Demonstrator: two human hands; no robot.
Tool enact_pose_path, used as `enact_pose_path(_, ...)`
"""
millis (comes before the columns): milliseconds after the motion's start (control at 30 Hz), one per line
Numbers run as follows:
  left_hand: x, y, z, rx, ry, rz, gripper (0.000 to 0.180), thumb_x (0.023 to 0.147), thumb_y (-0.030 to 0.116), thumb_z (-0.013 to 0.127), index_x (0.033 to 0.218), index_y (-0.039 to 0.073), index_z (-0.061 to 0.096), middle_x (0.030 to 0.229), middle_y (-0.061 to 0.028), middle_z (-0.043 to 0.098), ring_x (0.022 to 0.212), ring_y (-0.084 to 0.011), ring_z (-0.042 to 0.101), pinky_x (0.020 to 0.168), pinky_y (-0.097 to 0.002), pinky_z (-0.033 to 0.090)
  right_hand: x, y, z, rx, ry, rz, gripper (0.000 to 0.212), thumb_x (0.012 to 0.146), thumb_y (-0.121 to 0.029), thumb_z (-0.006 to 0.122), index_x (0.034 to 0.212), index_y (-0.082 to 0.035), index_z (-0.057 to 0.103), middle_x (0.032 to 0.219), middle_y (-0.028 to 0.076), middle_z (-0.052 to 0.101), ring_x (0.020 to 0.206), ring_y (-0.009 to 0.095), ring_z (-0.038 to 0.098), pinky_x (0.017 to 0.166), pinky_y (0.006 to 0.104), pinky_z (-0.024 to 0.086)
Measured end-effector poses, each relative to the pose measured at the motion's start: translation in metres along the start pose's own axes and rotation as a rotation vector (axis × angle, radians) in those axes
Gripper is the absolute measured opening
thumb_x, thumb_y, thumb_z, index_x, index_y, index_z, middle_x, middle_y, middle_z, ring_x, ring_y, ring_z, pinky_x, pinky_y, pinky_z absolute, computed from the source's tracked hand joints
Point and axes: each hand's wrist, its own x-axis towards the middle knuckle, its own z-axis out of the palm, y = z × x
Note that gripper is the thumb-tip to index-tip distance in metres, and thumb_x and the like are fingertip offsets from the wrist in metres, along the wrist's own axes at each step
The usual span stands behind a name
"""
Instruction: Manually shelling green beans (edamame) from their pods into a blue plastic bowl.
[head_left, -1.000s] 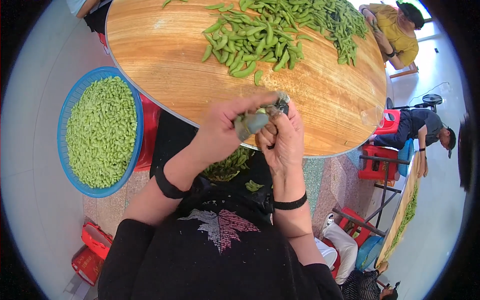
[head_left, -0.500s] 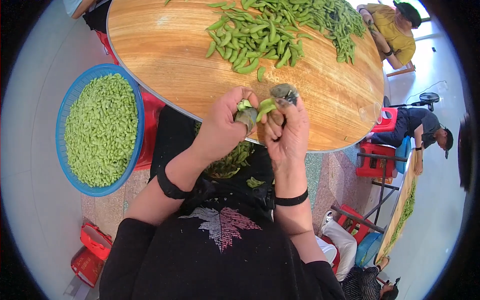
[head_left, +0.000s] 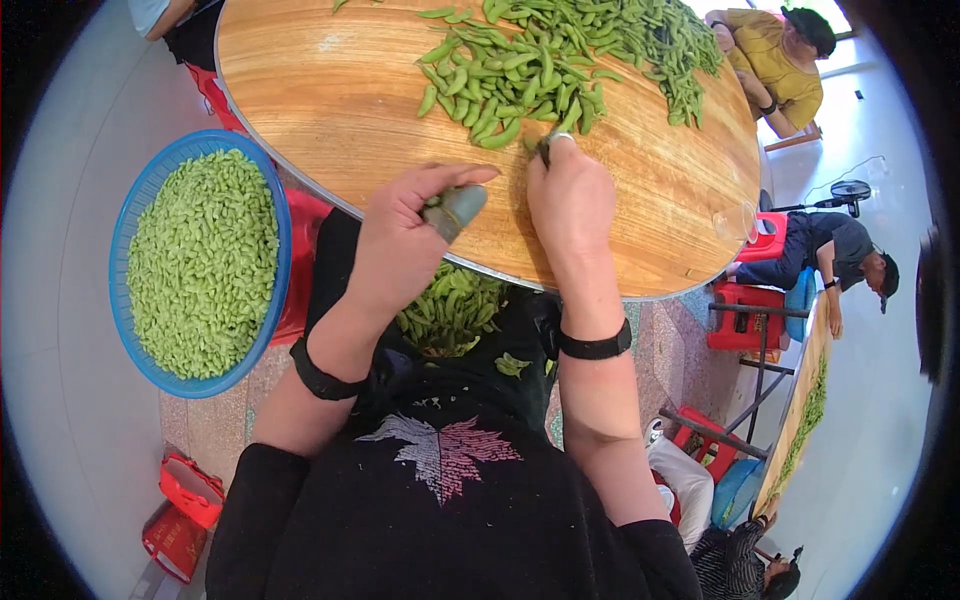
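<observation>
Pickup seems your step: right hand (head_left: 575, 200) at the green pods (head_left: 520, 88), grip unclear, left hand (head_left: 398, 238) half parted, next needing a firm pinch

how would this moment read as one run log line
left hand: over table edge | right hand: at near side of green pods | blue basket: full of shelled beans
</observation>
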Motion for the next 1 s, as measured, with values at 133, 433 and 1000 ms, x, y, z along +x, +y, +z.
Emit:
enact_pose_path(133, 0.000, -0.003, 0.011, 0.434, -0.024, 0.323, 0.030, 0.077, 0.003, 0.063, 0.107, 0.005, 0.063, 0.078, -0.0116, 0.059, 0.072, -0.0224, 0.058, 0.063, -0.0284, 0.045, -0.020, 0.014, -0.015, 0.622, -0.161, 0.134, 0.017, 0.076, -0.016, 0.061, 0.079, 0.001, 0.059, 0.058, 0.013, 0.057, 0.054, 0.022, 0.058, 0.052, 0.0350, 0.044)
enact_pose_path(433, 0.000, -0.011, 0.014, -0.096, -0.030, -0.087, 0.018, 0.082, 0.011, 0.064, 0.097, 0.002, 0.066, 0.078, -0.0007, 0.061, 0.069, -0.0118, 0.055, 0.060, -0.0264, 0.043, -0.057, 0.003, -0.048, 1.485, -0.437, 0.349, 0.026, 0.094, -0.023, 0.047, 0.111, -0.003, 0.051, 0.063, -0.006, 0.042, 0.052, 0.002, 0.034, 0.046, 0.0174, 0.027)
enact_pose_path(1000, -0.003, -0.009, 0.017, -0.667, -0.083, -0.208, 0.013, 0.085, 0.009, 0.061, 0.096, 0.004, 0.065, 0.085, 0.0018, 0.061, 0.068, -0.0020, 0.049, 0.054, -0.0170, 0.035, -0.066, -0.013, -0.031, 1.672, -0.493, 0.332, 0.023, 0.096, -0.015, 0.040, 0.112, -0.004, 0.051, 0.066, -0.001, 0.046, 0.046, 0.002, 0.030, 0.040, 0.0157, 0.022)
